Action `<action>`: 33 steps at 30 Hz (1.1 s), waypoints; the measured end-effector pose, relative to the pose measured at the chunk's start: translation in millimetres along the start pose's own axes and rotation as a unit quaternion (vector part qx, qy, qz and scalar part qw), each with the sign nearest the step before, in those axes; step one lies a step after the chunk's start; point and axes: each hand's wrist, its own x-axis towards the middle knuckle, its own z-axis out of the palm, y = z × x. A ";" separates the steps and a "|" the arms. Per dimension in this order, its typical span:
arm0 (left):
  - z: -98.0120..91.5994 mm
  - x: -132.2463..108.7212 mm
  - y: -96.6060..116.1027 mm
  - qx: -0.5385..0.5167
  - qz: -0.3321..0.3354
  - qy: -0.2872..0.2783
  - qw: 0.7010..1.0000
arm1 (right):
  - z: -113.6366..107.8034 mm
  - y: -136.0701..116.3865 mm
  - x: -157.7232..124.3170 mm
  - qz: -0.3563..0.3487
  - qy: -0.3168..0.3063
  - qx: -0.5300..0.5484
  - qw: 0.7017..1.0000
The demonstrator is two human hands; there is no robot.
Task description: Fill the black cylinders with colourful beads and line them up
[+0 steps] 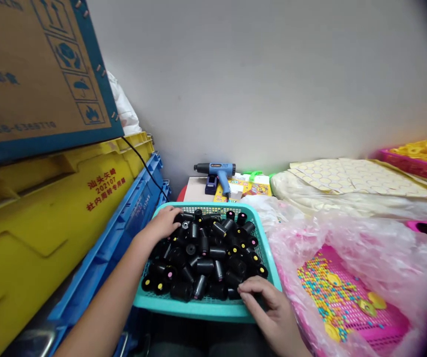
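Observation:
A turquoise plastic basket (213,311) in front of me holds many short black plastic cylinders (205,267) with flared ends. Several show a yellow or pink dot in the middle. At the basket's far left corner, my left hand (164,223) has its thumb and fingers closed around a black cylinder (178,218). My right hand (269,310) is over the near right corner, thumb and index finger pinched together beside the cylinders. Whatever may lie between those fingertips is too small to tell.
Behind the basket a blue heat gun (219,171) rests on a stand. Yellow (50,213) and blue crates (124,248) line the left, under a cardboard box (42,69). To the right, a plastic-lined pink basket (388,322) contains small colourful beads (323,285).

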 end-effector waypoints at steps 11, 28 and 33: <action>-4.6 0.0 6.8 0.112 -0.117 -0.041 0.986 | -2.0 2.6 1.5 -0.029 -0.004 0.006 1.000; -2.0 27.6 15.1 -0.002 -0.156 -0.295 0.943 | -3.7 8.0 -2.6 -0.047 0.013 0.012 0.999; -33.7 -7.3 12.9 -0.108 -0.081 -0.264 0.955 | -5.6 3.4 -3.1 -0.047 0.011 0.019 0.999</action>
